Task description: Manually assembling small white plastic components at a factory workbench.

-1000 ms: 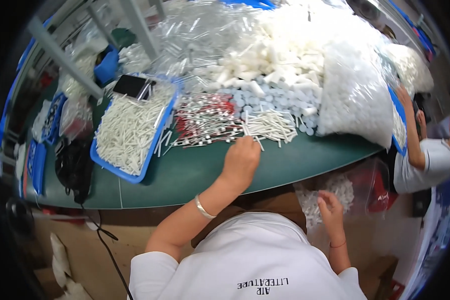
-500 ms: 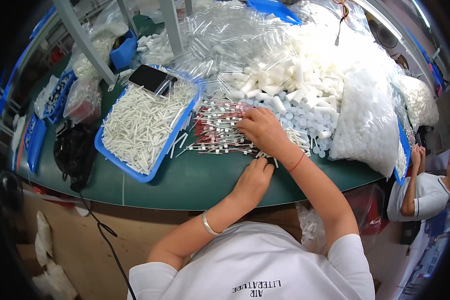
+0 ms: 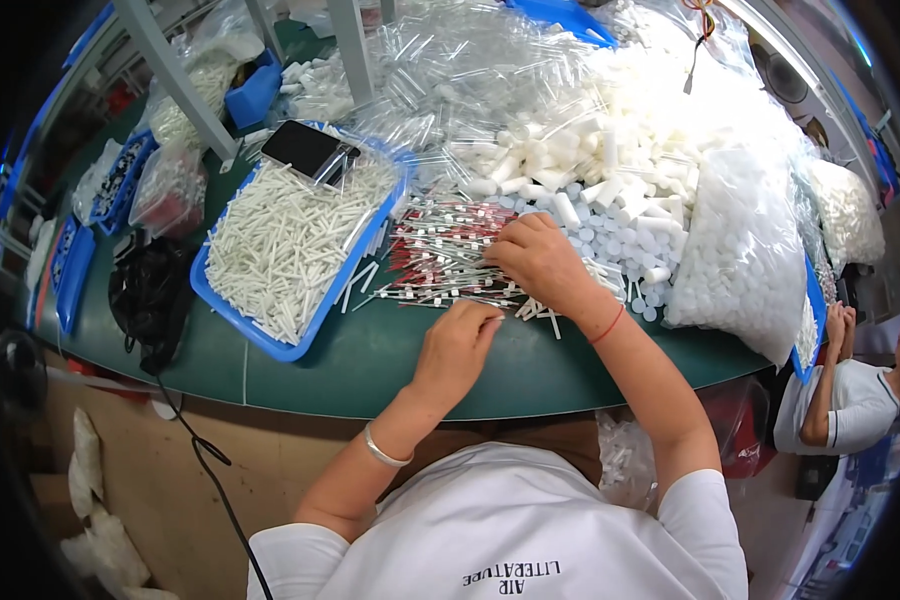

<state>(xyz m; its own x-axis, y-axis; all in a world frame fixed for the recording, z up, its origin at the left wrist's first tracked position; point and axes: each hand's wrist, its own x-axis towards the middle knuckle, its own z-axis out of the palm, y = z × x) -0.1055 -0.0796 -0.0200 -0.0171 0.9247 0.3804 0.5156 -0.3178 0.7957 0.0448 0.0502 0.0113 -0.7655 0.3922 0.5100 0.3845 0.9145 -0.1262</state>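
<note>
My left hand (image 3: 454, 348) is at the front of the pile of thin rods, with thumb and fingertips pinched together. Something pale shows at its fingertips, too small to name. Farther to the right, my right hand (image 3: 542, 262) reaches over the right end of the pile with its fingers bent and closed; what they grip, if anything, is hidden. The thin metallic and red rods (image 3: 440, 250) carry small white pieces and lie mostly side by side. Under and beside my right hand are short white sticks (image 3: 602, 276).
A blue tray (image 3: 288, 352) full of white sticks stands left, a black phone-like device (image 3: 300, 149) on it. Behind are white cylinders (image 3: 530, 150), translucent discs (image 3: 605, 232) and clear tubes (image 3: 420, 80). A bulging plastic bag (image 3: 735, 260) sits right. Another person (image 3: 842, 395) works far right.
My left hand has moved left, away from my right hand, still pinched. My right hand stays over the rods, almost in the same place. The whole view has shifted slightly.
</note>
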